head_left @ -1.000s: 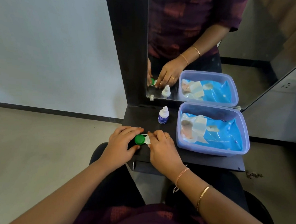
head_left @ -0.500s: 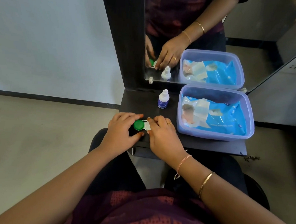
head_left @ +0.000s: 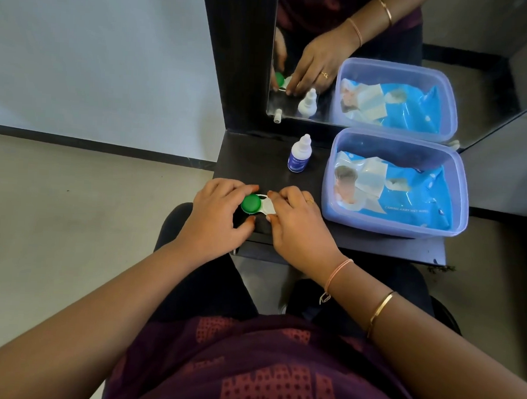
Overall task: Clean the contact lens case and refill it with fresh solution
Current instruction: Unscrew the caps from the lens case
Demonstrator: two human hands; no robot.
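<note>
A contact lens case point(head_left: 257, 204) with a green left cap and a white right half lies at the front left of the black shelf point(head_left: 258, 165). My left hand point(head_left: 216, 213) grips the green cap between thumb and curled fingers. My right hand point(head_left: 298, 221) pinches the white half, which its fingers mostly hide. A small white solution bottle point(head_left: 300, 153) with a blue label stands upright behind the case, capped.
A translucent purple tub point(head_left: 460, 193) holding a blue wet-wipes pack point(head_left: 410, 196) fills the shelf's right side. A mirror point(head_left: 388, 52) rises behind the shelf and reflects the hands, bottle and tub. A grey wall and beige floor lie to the left.
The camera has tilted downward, so everything sits higher in view. Both hands stay on the lens case in nearly the same grip.
</note>
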